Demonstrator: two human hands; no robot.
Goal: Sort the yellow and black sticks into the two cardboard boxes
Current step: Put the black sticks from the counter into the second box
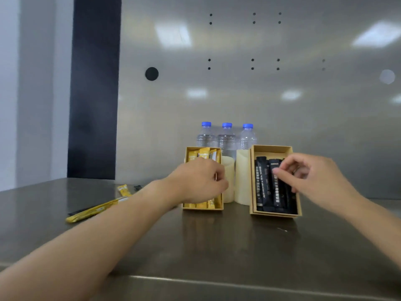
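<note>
The left cardboard box (202, 207) holds several yellow sticks (204, 153) standing on end. My left hand (199, 181) reaches into it with fingers curled down over the sticks; what the fingers grip is hidden. The right cardboard box (271, 148) holds several black sticks (263, 187). My right hand (312, 177) hovers over that box, thumb and fingertips pinched on the top of one black stick (278, 192). Loose on the table at the left lie a long yellow stick (95, 210), a second yellow stick (124, 190) and a black stick (79, 211).
Three water bottles with blue caps (226, 137) stand behind the boxes against the metal back wall. Two cream cylinders (242, 179) stand between the boxes. The steel table's front edge (217, 281) runs close to me.
</note>
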